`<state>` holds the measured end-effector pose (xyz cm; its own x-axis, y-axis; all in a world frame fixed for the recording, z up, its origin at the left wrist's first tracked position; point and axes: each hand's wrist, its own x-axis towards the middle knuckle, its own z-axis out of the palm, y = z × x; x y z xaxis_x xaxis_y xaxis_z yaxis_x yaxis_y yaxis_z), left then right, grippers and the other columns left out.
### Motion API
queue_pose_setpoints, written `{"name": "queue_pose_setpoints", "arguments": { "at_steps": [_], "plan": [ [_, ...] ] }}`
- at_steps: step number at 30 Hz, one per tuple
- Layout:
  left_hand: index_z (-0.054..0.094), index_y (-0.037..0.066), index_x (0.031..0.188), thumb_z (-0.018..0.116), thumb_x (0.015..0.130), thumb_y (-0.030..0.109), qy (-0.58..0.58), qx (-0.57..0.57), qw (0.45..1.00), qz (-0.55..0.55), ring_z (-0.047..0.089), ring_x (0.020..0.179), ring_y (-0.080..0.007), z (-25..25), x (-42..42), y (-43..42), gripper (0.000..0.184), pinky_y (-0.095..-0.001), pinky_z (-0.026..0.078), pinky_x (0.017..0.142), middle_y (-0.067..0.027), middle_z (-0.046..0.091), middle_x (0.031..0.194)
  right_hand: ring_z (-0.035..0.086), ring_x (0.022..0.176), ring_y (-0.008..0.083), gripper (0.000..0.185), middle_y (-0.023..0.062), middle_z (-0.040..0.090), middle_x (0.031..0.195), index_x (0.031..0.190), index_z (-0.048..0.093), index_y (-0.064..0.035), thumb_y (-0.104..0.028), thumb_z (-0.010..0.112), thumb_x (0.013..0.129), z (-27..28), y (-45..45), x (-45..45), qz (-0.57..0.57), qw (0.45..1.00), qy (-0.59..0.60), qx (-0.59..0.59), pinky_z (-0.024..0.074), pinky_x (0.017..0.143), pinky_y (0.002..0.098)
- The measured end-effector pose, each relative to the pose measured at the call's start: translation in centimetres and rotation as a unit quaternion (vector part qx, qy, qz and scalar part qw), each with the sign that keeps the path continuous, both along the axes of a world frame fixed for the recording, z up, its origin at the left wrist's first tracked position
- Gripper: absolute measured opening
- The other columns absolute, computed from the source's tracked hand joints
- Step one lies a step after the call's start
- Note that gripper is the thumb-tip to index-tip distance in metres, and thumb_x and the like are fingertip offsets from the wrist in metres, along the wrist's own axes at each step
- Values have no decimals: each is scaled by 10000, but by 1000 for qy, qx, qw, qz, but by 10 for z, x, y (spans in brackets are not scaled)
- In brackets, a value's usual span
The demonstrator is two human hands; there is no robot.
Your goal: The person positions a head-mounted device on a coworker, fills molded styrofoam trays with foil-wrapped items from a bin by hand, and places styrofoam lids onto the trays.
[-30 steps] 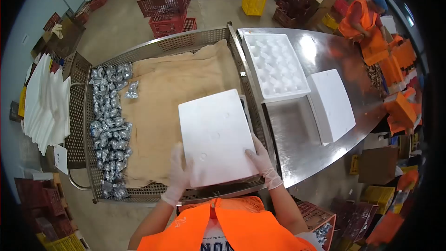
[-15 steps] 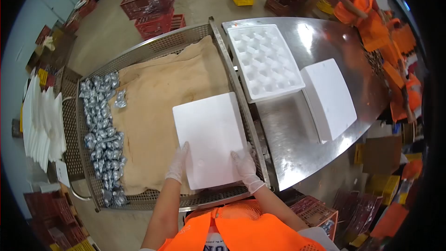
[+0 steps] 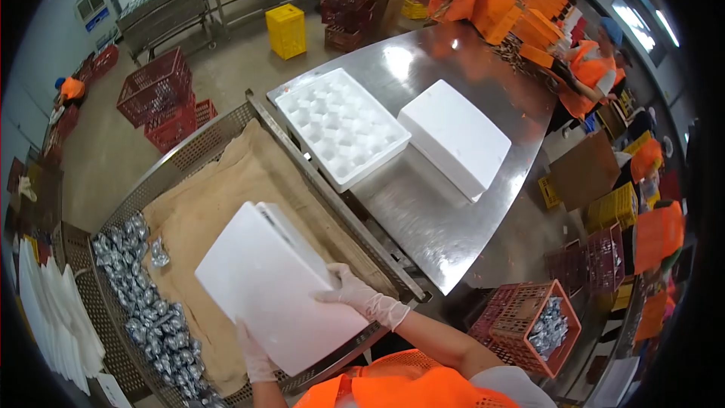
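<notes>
A white foam box (image 3: 276, 295), closed on top, is held between my two gloved hands over the brown cloth (image 3: 198, 200) of the perforated metal tray. My left hand (image 3: 255, 355) grips its near left side, fingers partly hidden behind the edge. Against its right side presses my right hand (image 3: 349, 292), thumb along the upper edge. Foil-wrapped silver pieces (image 3: 158, 325) fill the tray's left strip, and one piece (image 3: 159, 252) lies apart on the cloth. On the steel table (image 3: 423, 230) beyond are a foam tray with moulded hollows (image 3: 341, 125) and another white foam box (image 3: 457, 136).
White foam sheets (image 3: 57, 313) stand upright at the left. An orange-red crate with silver pieces (image 3: 555, 332) sits to my right. Red crates (image 3: 155, 89) and a yellow crate (image 3: 285, 32) are on the floor ahead. People in orange vests (image 3: 589, 75) work beyond the table.
The foam box in my hands has lifted and turned, so a side face now shows. My view has swung right, bringing more of the table and room into sight.
</notes>
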<state>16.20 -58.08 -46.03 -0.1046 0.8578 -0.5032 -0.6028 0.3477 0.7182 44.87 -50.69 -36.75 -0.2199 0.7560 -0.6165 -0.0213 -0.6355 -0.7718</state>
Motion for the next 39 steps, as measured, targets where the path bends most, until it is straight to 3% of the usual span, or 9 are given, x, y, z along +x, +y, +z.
{"name": "queue_pose_setpoints", "arguments": {
  "at_steps": [3,9,15,17,22,24,27,31,39],
  "plan": [
    [404,19,1392,431,960,521,-82,32,996,9,460,1242,-294,57,13,-1,663,-394,367,1063,-122,479,1376,218,1406,351,1257,295,197,1497,1490,5,32,-431,827,660,23,7,1,161,967,-99,169,180,1148,373],
    [361,-4,1406,376,994,476,32,94,987,128,443,1248,-299,118,69,41,633,-425,371,1061,-147,445,1392,194,1417,349,1233,290,180,1504,1491,54,32,-372,833,624,122,16,65,126,909,-112,381,192,1140,394],
    [389,-38,1386,357,1021,263,-55,221,973,-46,443,1256,-231,184,225,192,474,-339,320,1089,-131,450,1384,352,1276,352,1173,235,367,1361,1506,119,-25,-239,792,569,220,43,208,-25,820,-321,473,261,1090,424],
    [459,-6,1354,500,975,369,106,167,956,-218,487,1161,-170,163,270,249,535,-284,365,1008,-82,474,1353,408,1211,342,1163,217,407,1311,1502,150,-25,-222,788,549,240,63,240,-39,783,-398,477,302,1057,436],
    [397,-10,1394,559,936,433,34,40,973,-223,469,1217,-234,124,339,266,657,-386,377,1014,-123,446,1385,444,1122,365,863,185,449,1247,1479,253,-64,-129,639,710,180,137,327,35,354,-786,505,345,991,447],
    [313,-11,1430,635,856,527,-152,-159,951,-217,405,1298,-303,70,348,272,851,-439,355,1042,-165,378,1440,441,1136,372,823,190,447,1256,1477,258,-68,-116,608,734,138,162,361,78,347,-809,467,339,1005,452],
    [234,-2,1451,672,784,603,-127,-268,952,-72,338,1347,-372,54,365,263,1001,-481,339,1059,-200,311,1474,422,1194,374,802,189,431,1289,1462,294,-69,-222,656,763,63,168,383,87,372,-846,372,334,1027,482],
    [141,60,1496,631,820,601,-141,-242,959,-31,327,1341,-390,29,366,275,995,-488,341,1062,-222,212,1515,359,1285,378,857,204,385,1379,1442,335,-96,-377,722,731,20,115,350,78,571,-714,397,277,1071,509],
    [455,19,1313,661,879,270,-26,-27,998,-57,580,1080,-279,-7,363,289,542,-408,478,934,-159,559,1232,396,1271,362,654,194,437,1347,1370,387,23,-180,674,819,44,101,359,-83,700,-559,437,308,1075,441]
  ]
}}
